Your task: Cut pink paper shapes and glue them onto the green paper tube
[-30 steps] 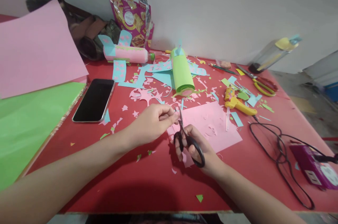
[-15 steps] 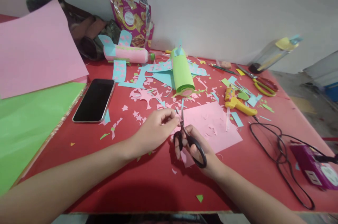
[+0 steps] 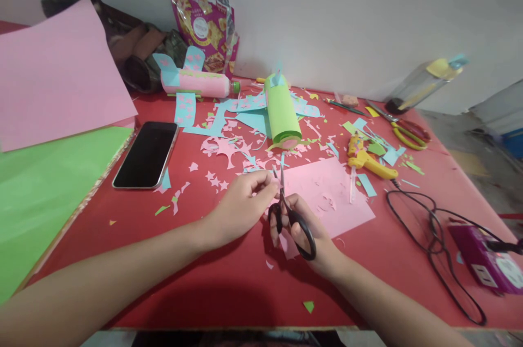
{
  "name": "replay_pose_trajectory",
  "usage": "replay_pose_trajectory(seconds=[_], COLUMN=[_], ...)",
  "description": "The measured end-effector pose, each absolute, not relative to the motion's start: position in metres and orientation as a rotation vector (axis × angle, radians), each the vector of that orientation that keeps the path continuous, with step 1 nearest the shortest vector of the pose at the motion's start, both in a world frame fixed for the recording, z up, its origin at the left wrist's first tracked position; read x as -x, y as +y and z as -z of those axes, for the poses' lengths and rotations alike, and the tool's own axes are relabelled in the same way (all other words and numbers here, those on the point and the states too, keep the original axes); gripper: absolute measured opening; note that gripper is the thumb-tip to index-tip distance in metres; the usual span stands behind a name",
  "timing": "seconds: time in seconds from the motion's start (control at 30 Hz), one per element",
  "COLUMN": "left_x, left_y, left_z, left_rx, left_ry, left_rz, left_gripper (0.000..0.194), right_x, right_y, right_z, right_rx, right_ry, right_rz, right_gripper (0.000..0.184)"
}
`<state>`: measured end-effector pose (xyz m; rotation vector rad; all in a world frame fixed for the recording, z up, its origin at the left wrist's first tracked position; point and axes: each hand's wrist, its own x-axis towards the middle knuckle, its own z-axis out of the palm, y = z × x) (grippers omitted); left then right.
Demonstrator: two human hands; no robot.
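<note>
My right hand [image 3: 310, 232] grips black-handled scissors [image 3: 292, 216], blades pointing up and away from me. My left hand [image 3: 241, 202] pinches a tiny scrap of paper at the blades; the scrap is too small to name its colour. Both hands hover over the near middle of the red table [image 3: 229, 281]. Just beyond them lies a pink paper sheet [image 3: 327, 189] with cut-outs. Small pink stars [image 3: 214, 179] lie scattered left of my left hand.
A black phone [image 3: 146, 153] lies at left beside green paper [image 3: 44, 183] and a pink sheet [image 3: 57, 74]. A green roll [image 3: 281, 113], pink bottle [image 3: 196, 83], yellow glue gun [image 3: 365, 159], yellow scissors [image 3: 406, 133], black cable [image 3: 433, 238] and purple power strip [image 3: 486, 260] surround the work area.
My left hand slid slightly down and right, closer to the scissor blades. More pink stars now show on the table where the hand was. The right hand barely moved.
</note>
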<state>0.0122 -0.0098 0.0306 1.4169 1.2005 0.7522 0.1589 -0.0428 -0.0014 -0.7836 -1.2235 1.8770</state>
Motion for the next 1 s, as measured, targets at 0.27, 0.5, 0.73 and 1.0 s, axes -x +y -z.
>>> replay_pose_trajectory(seconds=[0.27, 0.5, 0.73, 1.0], left_x=[-0.0142, -0.0157, -0.0131, -0.0113], left_y=[-0.0114, -0.0128, -0.0111, -0.0079], left_z=[-0.0294, -0.0265, -0.0289, -0.0281], left_rx=[-1.27, -1.234, -1.27, -1.384], left_ry=[1.131, 1.119, 1.169, 1.229], left_rz=[-0.77, -0.79, -0.785, -0.794], left_gripper=[0.024, 0.024, 0.023, 0.022], right_x=[-0.1565, -0.1563, -0.1564, -0.158], right_y=[-0.0445, -0.0452, -0.0447, -0.0449], right_z=[-0.0011, 0.0017, 0.0007, 0.0017], right_rx=[0.85, 0.844, 0.822, 0.783], right_ry=[-1.194, -1.195, -1.195, -1.194], right_rz=[-1.848, -1.838, -1.851, -1.863], right_gripper=[0.034, 0.035, 0.033, 0.033])
